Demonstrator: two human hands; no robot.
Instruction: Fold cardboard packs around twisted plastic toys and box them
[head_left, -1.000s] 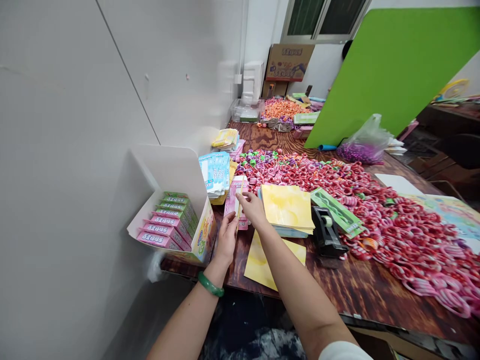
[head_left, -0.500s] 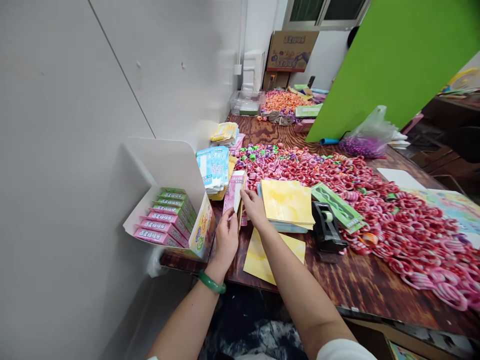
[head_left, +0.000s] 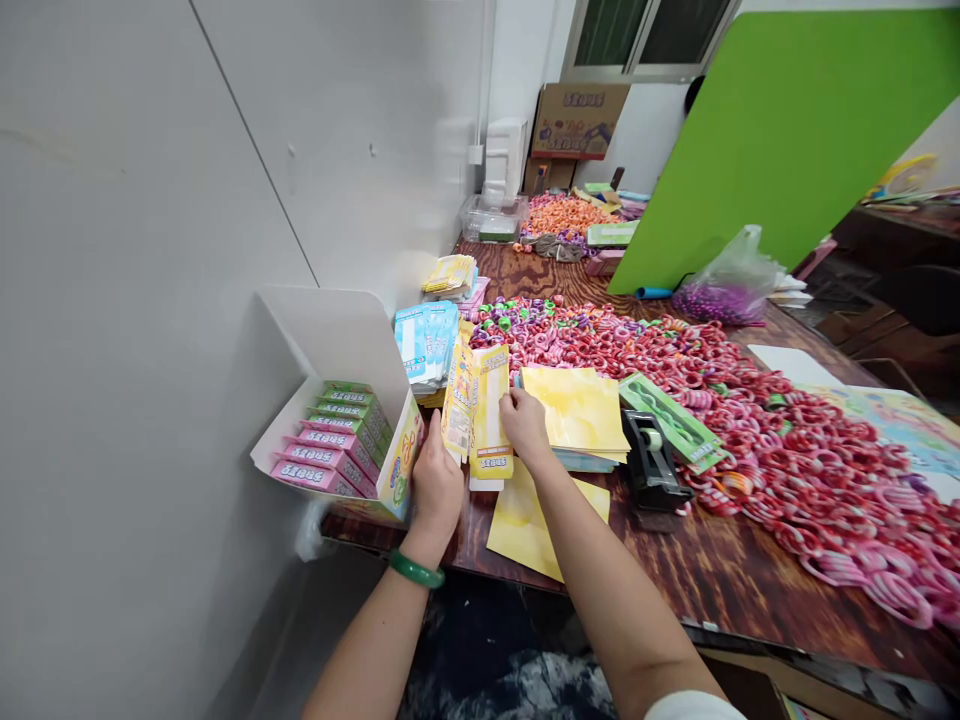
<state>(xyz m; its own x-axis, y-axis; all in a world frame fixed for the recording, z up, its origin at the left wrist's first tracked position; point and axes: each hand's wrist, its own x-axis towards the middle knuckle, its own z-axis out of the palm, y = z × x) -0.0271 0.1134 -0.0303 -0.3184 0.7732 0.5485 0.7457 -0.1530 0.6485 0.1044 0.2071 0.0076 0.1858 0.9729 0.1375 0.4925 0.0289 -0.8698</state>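
Between my two hands is a yellow printed carton [head_left: 491, 395], partly unfolded, with long panels and a lower end flap. My left hand [head_left: 437, 485], a green bangle at its wrist, supports the carton's left panel from the side, fingers closed against it. My right hand [head_left: 525, 428] pinches its right edge with curled fingers. Just left stands a white-lined display box [head_left: 401, 470] with its lid raised; pink boxes [head_left: 315, 470] and green boxes [head_left: 360, 400] stand in a row inside. Right of my right hand lies a stack of yellow cards [head_left: 577, 405].
Blue flat cartons [head_left: 427, 340] are piled behind my left hand. A black tape dispenser [head_left: 652, 465] and a green box [head_left: 671, 420] sit right of the cards. A large heap of pink and red hair ties [head_left: 750, 420] spreads rightward. A grey wall [head_left: 150, 350] borders the left.
A pink carton was in my hands earlier; now a yellow one is there, opened wider. My left hand has shifted slightly left and down, my right hand slightly right.
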